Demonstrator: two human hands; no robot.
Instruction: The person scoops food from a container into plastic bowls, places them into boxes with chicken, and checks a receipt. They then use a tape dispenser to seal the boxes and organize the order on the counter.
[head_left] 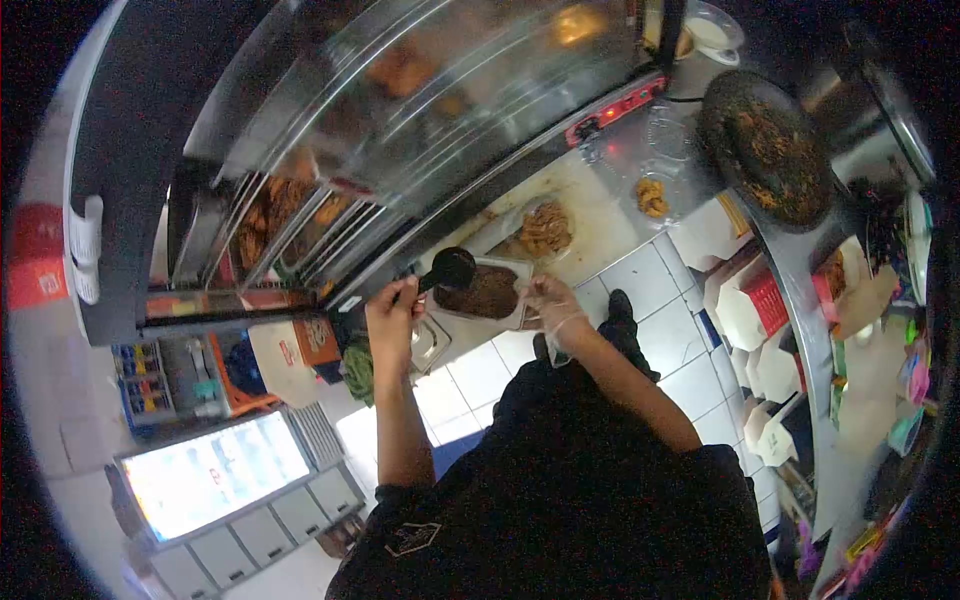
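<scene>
My left hand (393, 308) is closed around the handle of a black ladle (452, 268). The ladle's bowl is over the left end of a rectangular metal container (522, 268), which holds a dark brown, grainy food (490, 294). At the container's right edge is my right hand (556, 314) in a clear plastic glove, its fingers bent and closed at the rim. Just beyond the container, chopped brown meat (546, 228) lies on a pale cutting board (595, 205). To the left, next to my left wrist, sits a small metal lid or pan (428, 343).
A glass display warmer (430, 110) with food on racks fills the upper left. On the right are a dark round pan (770, 150), a clear tray with yellow pieces (651, 198), and white takeaway boxes (750, 300). Green leaves (358, 370) lie left of my left arm.
</scene>
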